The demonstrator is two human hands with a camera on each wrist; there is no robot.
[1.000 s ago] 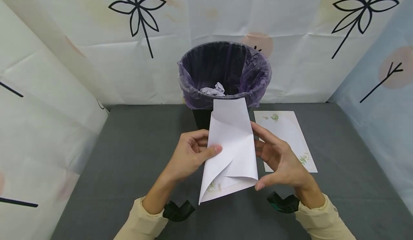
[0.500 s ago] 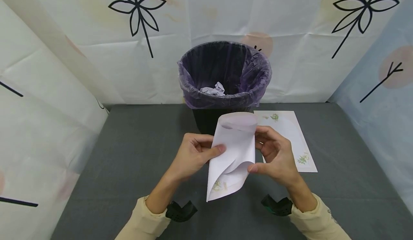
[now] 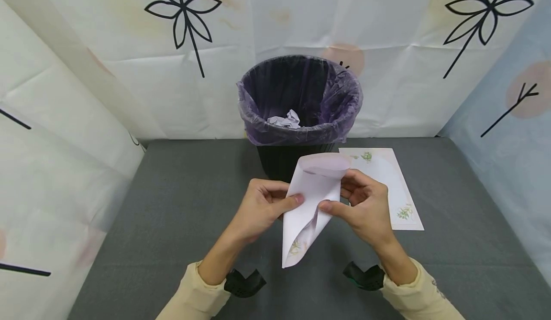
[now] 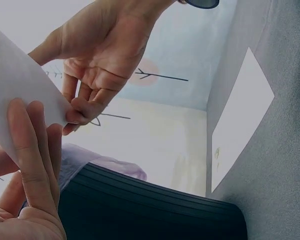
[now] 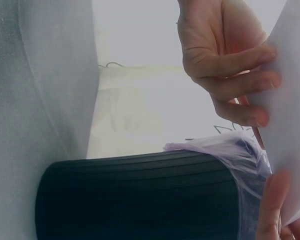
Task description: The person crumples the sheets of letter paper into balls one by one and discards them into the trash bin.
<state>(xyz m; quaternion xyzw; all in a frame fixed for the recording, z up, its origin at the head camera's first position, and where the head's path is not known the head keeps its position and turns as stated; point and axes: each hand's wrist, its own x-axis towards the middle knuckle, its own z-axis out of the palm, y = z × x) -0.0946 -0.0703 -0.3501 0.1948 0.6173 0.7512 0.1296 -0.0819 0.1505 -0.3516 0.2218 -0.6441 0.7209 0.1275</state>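
Note:
Between both hands, above the table, is a sheet of white paper [image 3: 306, 191] with a printed leaf pattern at its lower corner, rolled into a cone-like tube. My left hand [image 3: 263, 210] pinches its left side, thumb on the near face and fingers behind. On the right edge, my right hand [image 3: 366, 207] grips the paper, its thumb pressing the near side inward. In the left wrist view, the left fingers [image 4: 32, 150] lie against the back of the paper [image 4: 20, 85]. The right wrist view shows the left fingertips [image 5: 262, 82] touching the sheet's back.
A black bin [image 3: 280, 160] with a purple liner [image 3: 297, 136] stands at the back; crumpled paper [image 3: 286, 119] lies inside. Another printed sheet [image 3: 398, 193] lies flat on the dark grey table [image 3: 193, 191] at right. Patterned cloth walls [image 3: 129, 90] enclose the back and sides.
The paper has gone from a flat folded strip to a narrower rolled cone, its top edge lower and curled. My right hand has moved left, its thumb now pressing onto the paper.

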